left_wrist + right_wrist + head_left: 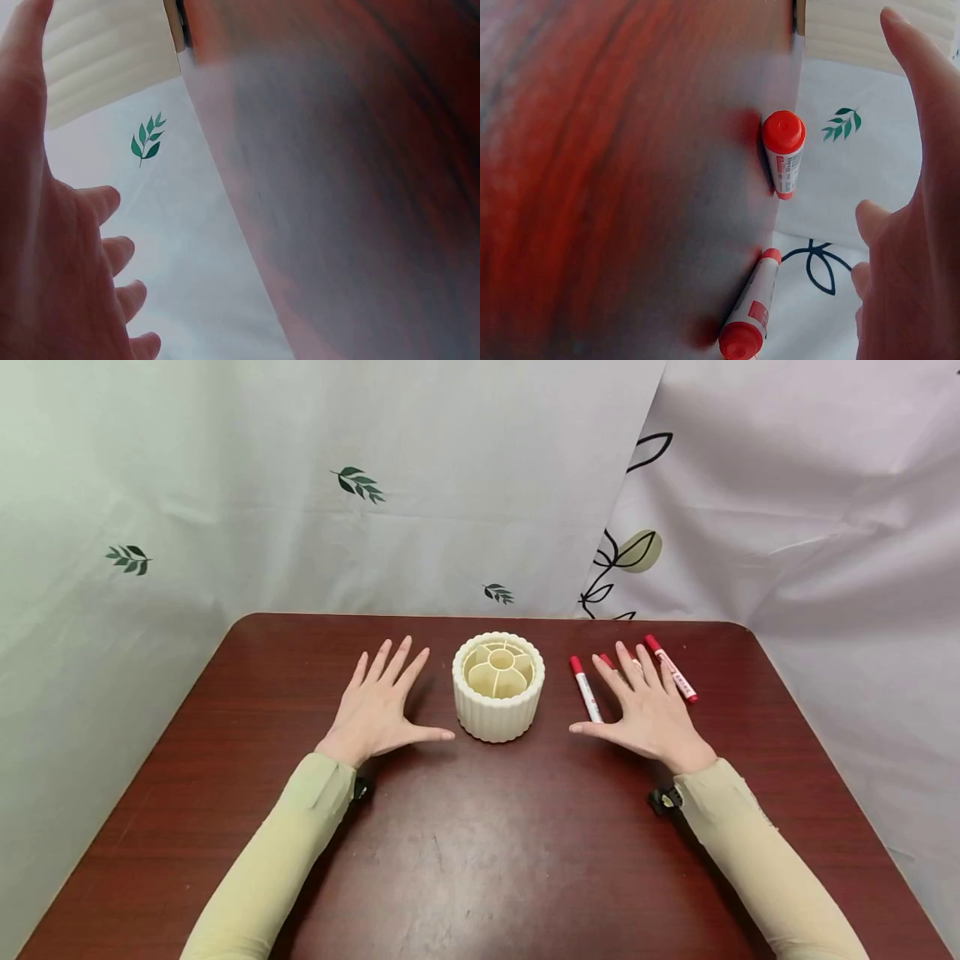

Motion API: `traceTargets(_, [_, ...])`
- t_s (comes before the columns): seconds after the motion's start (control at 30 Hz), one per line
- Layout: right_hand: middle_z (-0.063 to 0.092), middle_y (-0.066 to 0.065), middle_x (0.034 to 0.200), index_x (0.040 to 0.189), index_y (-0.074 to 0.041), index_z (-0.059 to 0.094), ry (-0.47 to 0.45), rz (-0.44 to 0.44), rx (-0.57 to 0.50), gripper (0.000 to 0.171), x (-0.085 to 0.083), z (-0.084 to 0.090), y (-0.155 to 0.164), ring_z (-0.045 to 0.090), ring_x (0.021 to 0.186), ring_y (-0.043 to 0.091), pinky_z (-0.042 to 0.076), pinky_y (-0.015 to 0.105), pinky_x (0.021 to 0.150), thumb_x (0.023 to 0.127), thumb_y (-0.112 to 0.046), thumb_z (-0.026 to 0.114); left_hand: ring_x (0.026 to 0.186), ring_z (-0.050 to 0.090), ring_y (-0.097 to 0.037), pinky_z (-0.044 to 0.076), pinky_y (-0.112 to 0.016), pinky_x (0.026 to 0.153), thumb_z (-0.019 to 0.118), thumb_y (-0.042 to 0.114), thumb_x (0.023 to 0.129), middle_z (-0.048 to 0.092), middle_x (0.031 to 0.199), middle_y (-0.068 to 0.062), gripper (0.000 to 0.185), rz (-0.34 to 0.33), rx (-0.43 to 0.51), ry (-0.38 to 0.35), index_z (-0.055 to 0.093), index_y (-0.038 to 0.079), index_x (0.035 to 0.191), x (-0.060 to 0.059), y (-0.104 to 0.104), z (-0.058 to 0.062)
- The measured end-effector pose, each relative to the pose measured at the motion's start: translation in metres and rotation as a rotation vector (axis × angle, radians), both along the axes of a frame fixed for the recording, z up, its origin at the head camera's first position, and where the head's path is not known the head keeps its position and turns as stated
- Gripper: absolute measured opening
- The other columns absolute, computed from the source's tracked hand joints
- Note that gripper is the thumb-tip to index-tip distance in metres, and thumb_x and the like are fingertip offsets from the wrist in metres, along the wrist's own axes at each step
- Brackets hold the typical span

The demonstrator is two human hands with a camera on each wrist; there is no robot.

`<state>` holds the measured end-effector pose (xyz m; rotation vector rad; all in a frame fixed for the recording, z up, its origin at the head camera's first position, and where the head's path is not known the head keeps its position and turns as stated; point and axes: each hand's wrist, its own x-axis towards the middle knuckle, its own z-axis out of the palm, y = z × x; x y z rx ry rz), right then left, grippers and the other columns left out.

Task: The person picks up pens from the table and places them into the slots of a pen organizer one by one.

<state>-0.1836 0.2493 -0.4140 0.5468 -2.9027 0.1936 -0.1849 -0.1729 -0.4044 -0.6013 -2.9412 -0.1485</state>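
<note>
A cream, ribbed round pen holder (495, 714) with several compartments stands upright near the table's far side; its ribbed wall (112, 52) also shows in the left wrist view. To its left, my left hand (375, 710) spreads its fingers, palm down, thumb pointing toward the holder. My right hand (648, 714) is likewise spread, over red-and-white markers at the right. One marker (587, 691) lies just left of its fingers, another (671, 668) beyond them on the right. More red caps peek out between the fingers, partly hidden. In the right wrist view, two markers (784, 154) lie below the palm.
The dark red wooden table (480, 852) has rounded far corners. A pale curtain (262, 485) with leaf prints hangs behind it and along both sides. Each wrist carries a small black device (663, 800) under the sleeve's end.
</note>
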Motion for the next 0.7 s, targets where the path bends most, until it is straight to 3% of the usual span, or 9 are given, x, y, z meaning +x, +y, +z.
traceTargets(0.17, [0.017, 0.016, 0.167, 0.162, -0.023, 0.031, -0.017, -0.006, -0.012, 0.113, -0.001, 0.001, 0.001, 0.003, 0.154, 0.036, 0.004, 0.060, 0.120, 0.074, -0.090, 0.057, 0.154, -0.005, -0.029, 0.002, -0.052, 0.122, 0.044, 0.104, 0.060, 0.001, 0.170, -0.006, 0.137, -0.001, 0.007, -0.004, 0.016, 0.021, 0.165, 0.000, -0.001, 0.000])
traceTargets(0.4, [0.018, 0.018, 0.167, 0.162, -0.020, 0.033, -0.017, -0.007, -0.051, 0.111, -0.003, 0.008, 0.004, 0.008, 0.152, 0.043, 0.004, 0.053, 0.122, 0.077, -0.086, 0.061, 0.154, -0.005, -0.028, -0.004, -0.046, 0.122, 0.048, 0.103, 0.059, -0.001, 0.170, -0.004, 0.138, 0.003, 0.039, -0.008, 0.014, 0.022, 0.166, -0.001, -0.001, 0.004])
traceTargets(0.57, [0.015, 0.016, 0.168, 0.162, -0.020, 0.030, -0.053, -0.039, -0.088, 0.113, -0.005, 0.013, 0.008, 0.001, 0.154, 0.035, 0.005, 0.057, 0.121, 0.076, -0.086, 0.060, 0.154, -0.001, -0.027, -0.002, -0.047, 0.122, 0.050, 0.103, 0.058, 0.006, 0.170, -0.006, 0.140, -0.003, 0.077, 0.007, 0.018, 0.018, 0.165, -0.004, 0.002, 0.007])
traceTargets(0.7, [0.018, 0.017, 0.166, 0.162, -0.018, 0.032, -0.052, -0.064, -0.120, 0.112, -0.007, 0.017, 0.011, 0.004, 0.154, 0.032, 0.008, 0.057, 0.121, 0.077, -0.084, 0.062, 0.154, 0.003, -0.025, 0.002, -0.046, 0.123, 0.053, 0.102, 0.057, 0.012, 0.169, -0.008, 0.141, -0.015, 0.123, 0.033, 0.020, 0.016, 0.165, -0.007, 0.006, 0.009])
